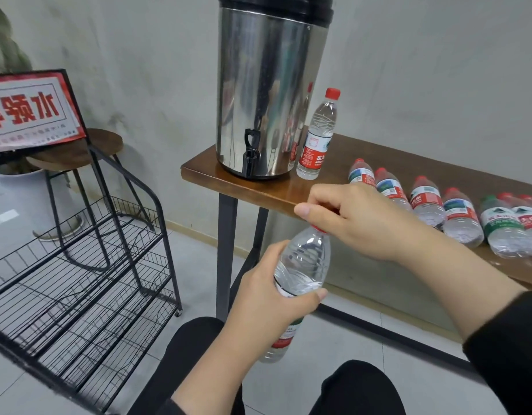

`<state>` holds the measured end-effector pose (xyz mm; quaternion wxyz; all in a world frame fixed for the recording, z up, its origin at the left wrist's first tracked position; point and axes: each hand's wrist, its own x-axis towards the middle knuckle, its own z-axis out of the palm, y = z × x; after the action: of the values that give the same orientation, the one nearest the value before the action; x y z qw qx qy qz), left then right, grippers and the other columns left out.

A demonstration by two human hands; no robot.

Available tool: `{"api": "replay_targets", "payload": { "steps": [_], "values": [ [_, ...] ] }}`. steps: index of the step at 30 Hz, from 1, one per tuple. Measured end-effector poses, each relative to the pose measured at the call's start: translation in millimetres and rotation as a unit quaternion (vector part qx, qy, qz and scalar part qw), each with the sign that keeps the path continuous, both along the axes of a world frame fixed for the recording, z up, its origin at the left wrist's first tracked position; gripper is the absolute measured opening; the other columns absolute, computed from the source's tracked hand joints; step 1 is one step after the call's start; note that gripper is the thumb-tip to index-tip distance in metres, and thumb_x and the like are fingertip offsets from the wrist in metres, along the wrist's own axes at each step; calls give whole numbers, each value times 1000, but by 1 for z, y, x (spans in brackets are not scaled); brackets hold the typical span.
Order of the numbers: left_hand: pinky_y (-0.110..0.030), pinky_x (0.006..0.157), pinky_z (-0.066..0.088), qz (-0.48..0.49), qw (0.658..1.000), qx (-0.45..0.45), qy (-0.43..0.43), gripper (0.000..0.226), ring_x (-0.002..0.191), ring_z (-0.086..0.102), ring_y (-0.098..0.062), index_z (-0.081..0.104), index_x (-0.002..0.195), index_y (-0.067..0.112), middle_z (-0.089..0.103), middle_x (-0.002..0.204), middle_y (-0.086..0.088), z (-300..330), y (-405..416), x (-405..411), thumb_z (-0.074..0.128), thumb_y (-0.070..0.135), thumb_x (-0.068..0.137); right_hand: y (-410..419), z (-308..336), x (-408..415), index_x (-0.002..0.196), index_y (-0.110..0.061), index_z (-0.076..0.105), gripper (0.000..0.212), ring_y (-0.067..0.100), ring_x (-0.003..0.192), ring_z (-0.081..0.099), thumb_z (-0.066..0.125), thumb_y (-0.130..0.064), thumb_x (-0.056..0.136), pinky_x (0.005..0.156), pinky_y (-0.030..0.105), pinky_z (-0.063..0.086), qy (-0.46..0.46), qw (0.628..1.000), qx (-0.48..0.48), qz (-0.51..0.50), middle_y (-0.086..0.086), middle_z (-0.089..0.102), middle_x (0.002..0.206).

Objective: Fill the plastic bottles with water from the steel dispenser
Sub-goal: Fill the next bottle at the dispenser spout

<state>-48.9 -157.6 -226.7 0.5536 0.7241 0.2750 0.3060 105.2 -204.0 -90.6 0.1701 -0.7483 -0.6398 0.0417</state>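
Observation:
My left hand grips a clear plastic bottle around its middle, tilted, in front of the table edge. My right hand pinches the bottle's red cap from above. The steel dispenser stands on the left end of the wooden table, its black tap facing me. One capped bottle with water stands upright beside the dispenser. Several bottles lie in a row on the table to the right.
A black wire rack stands to the left on the tiled floor, with a red and white sign on top. Behind it are a round stool and a white pot. My knees show at the bottom.

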Motion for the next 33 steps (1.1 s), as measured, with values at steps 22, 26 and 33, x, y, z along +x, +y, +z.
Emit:
{"api": "replay_targets", "payload": {
  "steps": [22, 26, 33],
  "values": [
    [-24, 87, 54, 32, 998, 55, 9, 61, 104, 63, 4, 47, 123, 56, 67, 110, 28, 21, 31, 37, 84, 43, 77, 24, 9, 26, 72, -27, 60, 41, 8, 60, 52, 48, -61, 93, 63, 38, 47, 18, 996, 76, -50, -7, 62, 62],
    [-26, 88, 54, 62, 995, 79, -23, 62, 103, 61, 3, 45, 130, 45, 65, 113, 23, 46, 42, 68, 83, 41, 81, 43, 36, 42, 68, -24, 59, 42, 7, 53, 46, 60, -59, 91, 54, 31, 37, 6, 991, 115, -75, -5, 57, 58],
    [-20, 87, 45, 77, 989, 105, -70, 71, 113, 59, -8, 41, 135, 33, 62, 125, 12, 74, 100, 136, 85, 42, 80, 85, 70, 83, 100, -19, 63, 44, 16, 78, 55, 67, -61, 87, 61, 30, 41, -59, 990, 102, -81, -2, 60, 87]
  ]
}}
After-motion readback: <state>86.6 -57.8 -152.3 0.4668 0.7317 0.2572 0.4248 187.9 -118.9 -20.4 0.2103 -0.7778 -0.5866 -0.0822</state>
